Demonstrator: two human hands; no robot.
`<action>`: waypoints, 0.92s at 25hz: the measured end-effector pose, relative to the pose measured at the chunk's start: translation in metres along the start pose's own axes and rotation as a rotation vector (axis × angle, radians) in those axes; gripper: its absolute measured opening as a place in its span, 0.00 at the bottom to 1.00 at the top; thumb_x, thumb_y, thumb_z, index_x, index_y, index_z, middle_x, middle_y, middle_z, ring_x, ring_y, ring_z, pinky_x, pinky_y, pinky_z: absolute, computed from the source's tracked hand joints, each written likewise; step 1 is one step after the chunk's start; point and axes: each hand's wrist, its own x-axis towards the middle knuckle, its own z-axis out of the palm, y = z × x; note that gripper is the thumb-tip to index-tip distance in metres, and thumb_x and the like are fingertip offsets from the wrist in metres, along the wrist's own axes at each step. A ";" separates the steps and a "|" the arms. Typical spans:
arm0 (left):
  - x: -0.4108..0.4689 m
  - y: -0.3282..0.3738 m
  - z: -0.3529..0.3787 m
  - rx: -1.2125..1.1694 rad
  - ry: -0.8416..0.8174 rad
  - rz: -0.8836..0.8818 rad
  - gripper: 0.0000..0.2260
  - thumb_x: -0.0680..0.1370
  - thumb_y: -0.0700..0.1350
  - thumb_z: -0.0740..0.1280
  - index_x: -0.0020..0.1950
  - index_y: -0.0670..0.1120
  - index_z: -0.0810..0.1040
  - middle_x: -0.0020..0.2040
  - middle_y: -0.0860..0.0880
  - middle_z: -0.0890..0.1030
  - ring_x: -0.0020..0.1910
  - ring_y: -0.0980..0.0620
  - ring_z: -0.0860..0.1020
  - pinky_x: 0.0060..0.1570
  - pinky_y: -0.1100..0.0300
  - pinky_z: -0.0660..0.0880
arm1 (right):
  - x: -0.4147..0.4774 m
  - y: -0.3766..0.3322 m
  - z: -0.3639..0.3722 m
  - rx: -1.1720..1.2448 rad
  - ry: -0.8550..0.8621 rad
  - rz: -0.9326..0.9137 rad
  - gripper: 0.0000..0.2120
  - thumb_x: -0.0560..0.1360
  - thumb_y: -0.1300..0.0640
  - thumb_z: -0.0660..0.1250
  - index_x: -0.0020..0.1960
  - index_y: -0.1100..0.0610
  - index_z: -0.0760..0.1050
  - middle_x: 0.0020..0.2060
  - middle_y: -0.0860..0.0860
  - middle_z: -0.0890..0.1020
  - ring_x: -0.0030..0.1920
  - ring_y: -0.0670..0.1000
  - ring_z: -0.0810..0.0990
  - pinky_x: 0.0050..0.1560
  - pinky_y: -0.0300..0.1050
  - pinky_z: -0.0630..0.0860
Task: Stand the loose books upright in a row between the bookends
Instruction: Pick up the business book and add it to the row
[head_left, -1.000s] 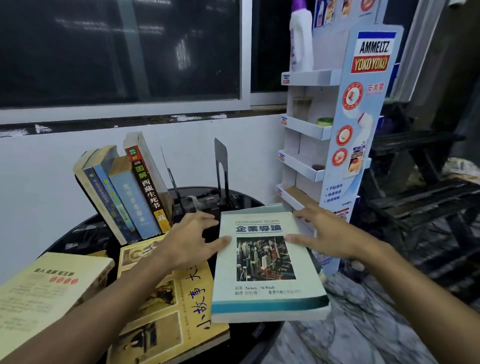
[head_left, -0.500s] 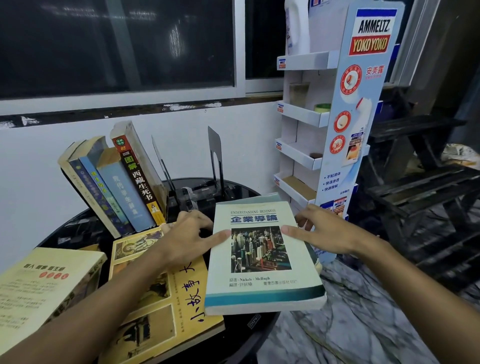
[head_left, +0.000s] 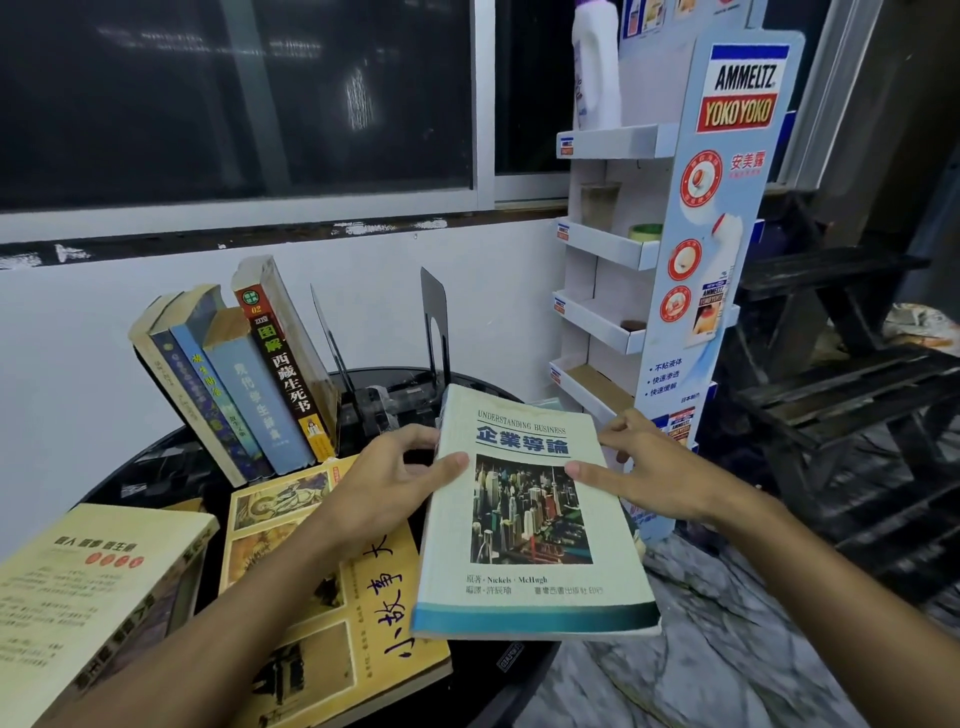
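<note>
1. The thick pale-green paperback textbook (head_left: 535, 514) with a city photo on its cover is held face-up over the near right edge of the round black table (head_left: 156, 467), its far end tipped up
2. The left hand (head_left: 384, 483) grips its left long edge, the right hand (head_left: 654, 478) its right one; thumbs lie on the cover, fingers (head_left: 623, 421) curl beneath
3. It looks heavy, with a soft cover likely to flex, so a two-sided hold near mid-length suits it
4. The glossy cover may slip; squeeze the whole block
5. The black metal bookends (head_left: 435, 322) stand toward the table's far edge, beside four leaning books (head_left: 249, 384)
</note>
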 end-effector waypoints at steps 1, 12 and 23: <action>0.000 0.002 0.000 -0.027 0.018 0.026 0.14 0.79 0.46 0.70 0.63 0.45 0.76 0.58 0.48 0.84 0.48 0.50 0.86 0.45 0.60 0.82 | -0.001 0.000 -0.002 0.004 0.011 -0.012 0.23 0.74 0.33 0.65 0.66 0.38 0.75 0.55 0.42 0.69 0.59 0.39 0.69 0.51 0.33 0.68; 0.000 0.027 -0.016 -0.233 0.066 0.222 0.19 0.77 0.43 0.69 0.68 0.44 0.72 0.60 0.49 0.84 0.56 0.45 0.84 0.50 0.50 0.83 | 0.001 -0.042 -0.038 0.390 0.280 -0.168 0.26 0.66 0.44 0.76 0.63 0.49 0.80 0.50 0.42 0.87 0.50 0.46 0.85 0.57 0.49 0.81; 0.003 0.050 -0.034 -0.180 0.150 0.315 0.18 0.78 0.38 0.68 0.67 0.46 0.72 0.63 0.50 0.81 0.55 0.46 0.85 0.52 0.48 0.82 | 0.017 -0.079 -0.063 0.360 0.561 -0.342 0.28 0.65 0.53 0.81 0.64 0.53 0.80 0.53 0.44 0.85 0.47 0.45 0.85 0.50 0.43 0.83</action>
